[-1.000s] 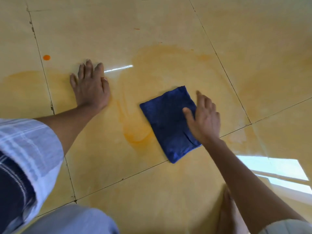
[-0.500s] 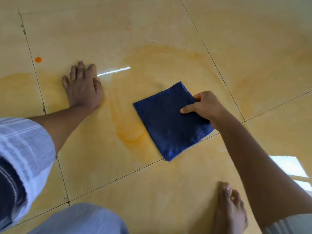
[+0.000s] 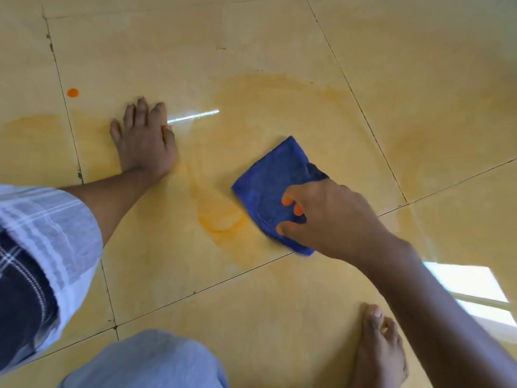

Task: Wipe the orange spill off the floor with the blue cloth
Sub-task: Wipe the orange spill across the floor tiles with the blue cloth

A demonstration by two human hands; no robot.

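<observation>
A folded blue cloth (image 3: 272,179) lies on the yellow tiled floor (image 3: 279,303), and my right hand (image 3: 330,217) grips its near right part, fingers curled into the fabric. Just left of the cloth sits the darkest patch of the orange spill (image 3: 221,217), with a paler smeared ring (image 3: 279,85) spreading far and right. My left hand (image 3: 145,141) is pressed flat on the floor to the left, fingers spread, holding nothing.
A small round orange drop (image 3: 73,92) sits far left, and a faint orange stain (image 3: 30,130) lies on the neighbouring tile. My knee (image 3: 145,362) and bare foot (image 3: 380,348) are at the bottom. A bright window reflection (image 3: 470,287) shows at right.
My right hand went from resting flat on the cloth to gripping it and bunching its near right side. The cloth's right edge has lifted and folded. My left hand stayed planted.
</observation>
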